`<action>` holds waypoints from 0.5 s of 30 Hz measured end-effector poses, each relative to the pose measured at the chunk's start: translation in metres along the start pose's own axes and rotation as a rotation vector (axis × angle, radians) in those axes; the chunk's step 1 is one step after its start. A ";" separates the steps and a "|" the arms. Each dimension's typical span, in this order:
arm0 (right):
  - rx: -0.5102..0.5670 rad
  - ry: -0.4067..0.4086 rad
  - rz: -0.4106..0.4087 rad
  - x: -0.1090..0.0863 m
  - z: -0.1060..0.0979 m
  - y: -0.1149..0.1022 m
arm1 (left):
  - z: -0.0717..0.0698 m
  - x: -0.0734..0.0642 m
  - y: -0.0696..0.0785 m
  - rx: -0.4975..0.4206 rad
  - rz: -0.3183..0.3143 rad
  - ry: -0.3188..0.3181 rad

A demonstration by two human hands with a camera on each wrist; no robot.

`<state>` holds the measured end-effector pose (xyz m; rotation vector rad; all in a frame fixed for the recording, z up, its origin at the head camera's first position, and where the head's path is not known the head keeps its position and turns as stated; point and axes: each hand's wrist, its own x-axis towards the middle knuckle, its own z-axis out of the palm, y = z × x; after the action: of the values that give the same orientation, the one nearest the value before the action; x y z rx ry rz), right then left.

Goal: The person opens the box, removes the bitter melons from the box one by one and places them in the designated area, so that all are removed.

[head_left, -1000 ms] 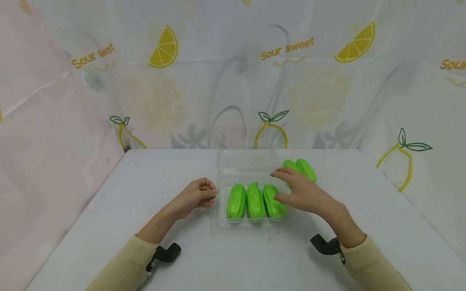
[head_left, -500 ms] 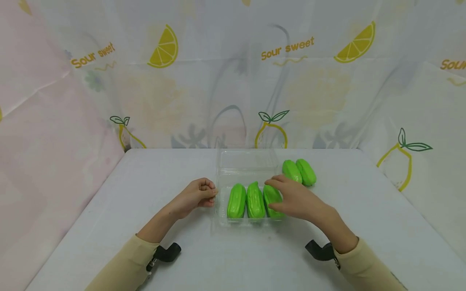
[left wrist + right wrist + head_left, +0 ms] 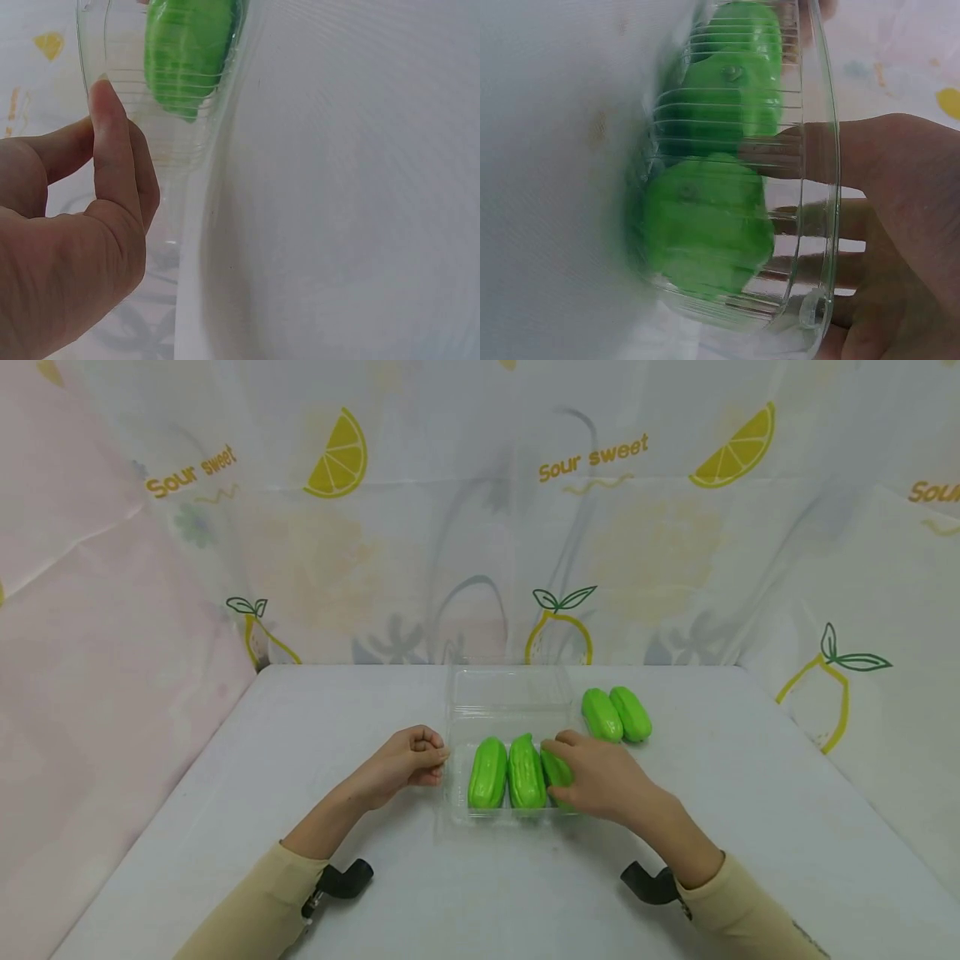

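An open clear plastic clamshell box (image 3: 459,818) stands mid-table, its lid (image 3: 510,687) folded back. Three bright green cucumber-like vegetables lie side by side in it: the left one (image 3: 488,774), the middle one (image 3: 527,774) and the right one (image 3: 556,770). My left hand (image 3: 401,767) pinches the box's left rim between thumb and fingers. My right hand (image 3: 603,774) reaches over the right rim and curls its thumb and fingers around the right vegetable, covering part of it. In the right wrist view the thumb (image 3: 780,154) dips inside the box, between two vegetables (image 3: 709,225).
Two more such green vegetables (image 3: 602,715) lie on the white table (image 3: 300,710), to the right behind the box. A printed cloth (image 3: 405,552) with lemon pictures hangs behind and at both sides. Black wrist mounts (image 3: 347,880) stick out at both cuffs.
My right hand has moved left and slightly toward me, off the two loose vegetables and onto the right one in the box, its fingers closing in. The left hand stays put.
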<state>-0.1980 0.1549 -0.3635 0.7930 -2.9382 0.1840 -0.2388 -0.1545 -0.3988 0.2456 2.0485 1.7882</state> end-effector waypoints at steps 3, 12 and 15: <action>-0.027 -0.002 0.003 0.000 0.001 -0.002 | 0.000 0.000 0.000 0.000 0.000 0.000; -0.065 -0.018 -0.010 0.002 0.002 -0.004 | 0.001 0.000 -0.001 0.004 0.003 -0.007; -0.075 -0.012 -0.018 0.002 0.002 -0.003 | 0.001 0.001 0.000 0.001 0.001 -0.003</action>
<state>-0.1981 0.1506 -0.3649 0.8124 -2.9285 0.0674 -0.2388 -0.1533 -0.3992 0.2491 2.0474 1.7870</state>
